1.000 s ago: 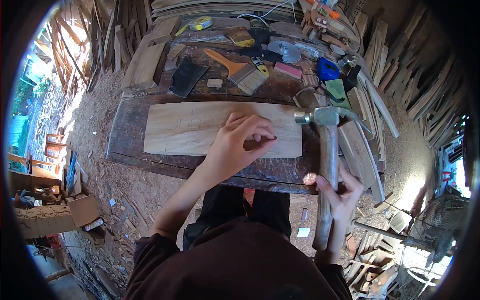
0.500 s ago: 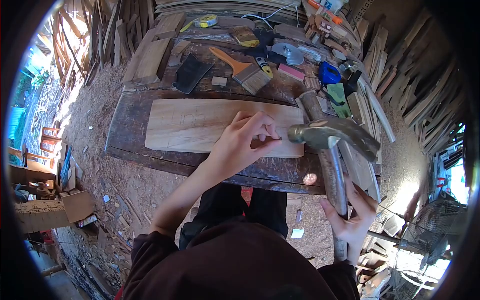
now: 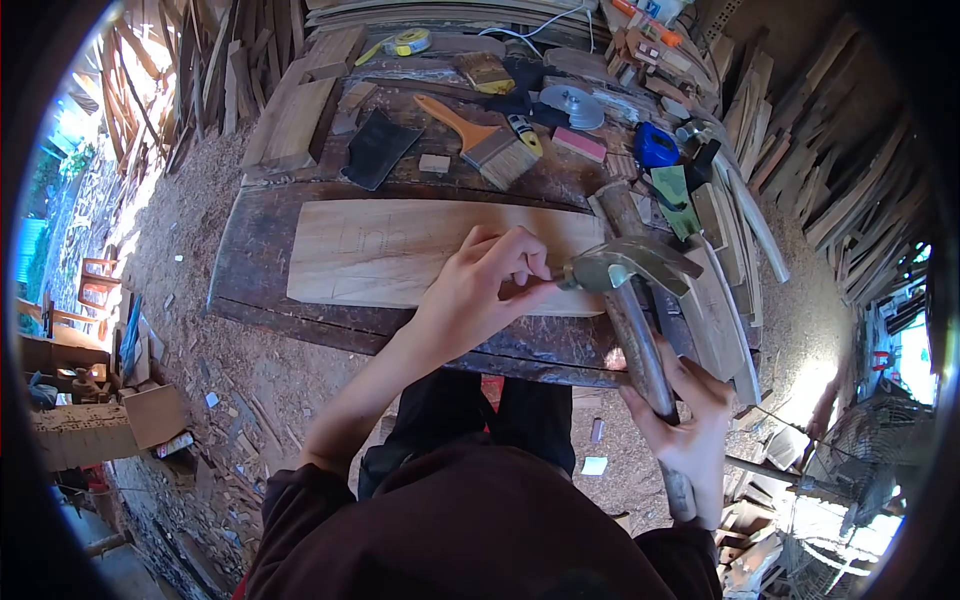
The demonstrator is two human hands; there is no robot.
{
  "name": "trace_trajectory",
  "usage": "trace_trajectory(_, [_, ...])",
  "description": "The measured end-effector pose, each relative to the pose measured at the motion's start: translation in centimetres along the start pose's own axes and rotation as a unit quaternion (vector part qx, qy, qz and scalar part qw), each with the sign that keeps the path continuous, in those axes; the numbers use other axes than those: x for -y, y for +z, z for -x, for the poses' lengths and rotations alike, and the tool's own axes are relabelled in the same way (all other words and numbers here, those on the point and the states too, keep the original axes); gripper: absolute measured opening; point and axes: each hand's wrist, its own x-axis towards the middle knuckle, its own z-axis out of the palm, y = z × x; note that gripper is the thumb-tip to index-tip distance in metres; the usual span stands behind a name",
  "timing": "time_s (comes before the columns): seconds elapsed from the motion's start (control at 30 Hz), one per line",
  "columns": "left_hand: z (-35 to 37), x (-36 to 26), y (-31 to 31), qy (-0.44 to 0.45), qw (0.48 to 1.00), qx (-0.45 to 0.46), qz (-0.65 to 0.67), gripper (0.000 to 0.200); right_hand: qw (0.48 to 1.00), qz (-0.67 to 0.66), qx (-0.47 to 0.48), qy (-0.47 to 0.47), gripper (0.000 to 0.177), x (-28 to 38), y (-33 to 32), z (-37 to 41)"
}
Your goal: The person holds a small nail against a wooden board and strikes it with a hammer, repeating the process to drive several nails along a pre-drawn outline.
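On the workbench lies a pale wooden board (image 3: 370, 250) with faint pencil-like marks on its left half. My left hand (image 3: 485, 280) rests over the board's right part, thumb and forefinger pinched on a small dark nail, mostly hidden by the fingertips. A claw hammer (image 3: 645, 345) is in my right hand (image 3: 690, 425), which wraps round the lower wooden handle. The hammer's face is right by my left fingertips, above the board's right end, with its claw pointing right.
Behind the board on the workbench (image 3: 255, 240) lie a wide paintbrush (image 3: 497, 157), a black sheet (image 3: 380, 150), a small wood block (image 3: 434, 163), a pink block (image 3: 579, 143) and a blue tape measure (image 3: 656, 146). Another wooden handle (image 3: 622, 207) lies beyond the hammer. Wood strips flank the right edge.
My right hand has moved left and the hammer head has swung left and down, close to my left fingertips. My left hand keeps its pinch in nearly the same place.
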Motion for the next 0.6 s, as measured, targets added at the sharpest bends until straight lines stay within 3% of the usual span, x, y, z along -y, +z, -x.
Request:
trace_trajectory(0.17, [-0.1, 0.0, 0.0, 0.015, 1.0, -0.004, -0.001, 0.031, 0.999, -0.007, -0.04, 0.013, 0.061, 0.3, -0.1, 0.3])
trace_trajectory(0.23, [-0.1, -0.1, 0.0, 0.019, 1.0, -0.002, -0.001, 0.03, 0.994, 0.032, 0.042, 0.091, 0.058, 0.7, -0.2, 0.3])
trace_trajectory(0.27, [-0.1, -0.1, -0.1, 0.026, 1.0, -0.002, -0.004, 0.031, 0.994, 0.032, 0.038, 0.094, 0.058, 0.5, -0.3, 0.3])
trace_trajectory(0.33, [-0.1, 0.0, 0.0, 0.033, 0.999, -0.002, -0.007, 0.031, 0.994, -0.053, 0.028, 0.09, 0.057, -0.1, -0.7, 0.1])
trace_trajectory(0.4, [0.3, 0.2, 0.3, -0.055, 0.992, -0.069, 0.094, 0.029, 0.993, -0.078, -0.003, 0.091, 0.058, -0.5, -0.3, 0.2])
trace_trajectory(0.53, [0.0, 0.0, -0.1, -0.054, 0.989, -0.073, 0.12, 0.019, 0.974, -0.174, -0.051, 0.139, 0.058, -3.0, 0.9, 0.7])
trace_trajectory(0.6, [-0.2, 0.1, -0.6, 0.007, 1.0, -0.007, 0.028, 0.014, 0.958, -0.216, -0.066, 0.177, 0.056, -3.9, 2.2, 0.7])
